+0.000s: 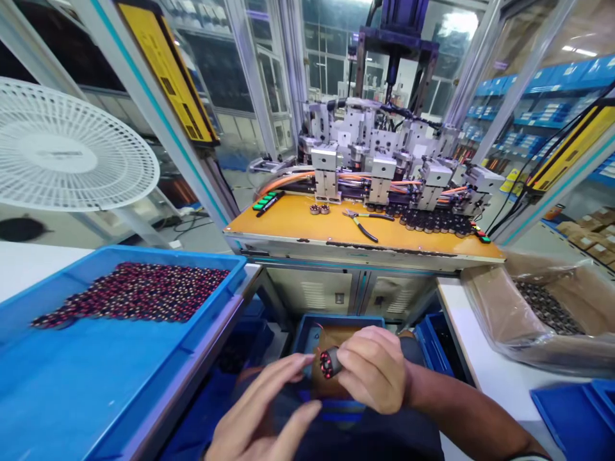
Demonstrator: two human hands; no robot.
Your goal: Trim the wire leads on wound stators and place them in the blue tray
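In front of my body, my right hand (377,368) pinches a small motor stator (329,363), a short dark cylinder whose face shows a ring of red and black segments. That face points left, towards my left hand (269,406). The left hand is open, its thumb and fingers apart. Its fingertips come close to the stator's face; whether they touch it I cannot tell. Below both hands a blue bin (300,333) with brown material inside is partly covered by them.
A large blue tray (86,378) on the left holds many similar stators (158,291). Ahead, an orange worktop (278,227) carries cutting pliers (362,224), dark round parts (437,223) and a clamping machine (379,169). A plastic-lined carton (500,326) stands right, a white fan (72,150) left.
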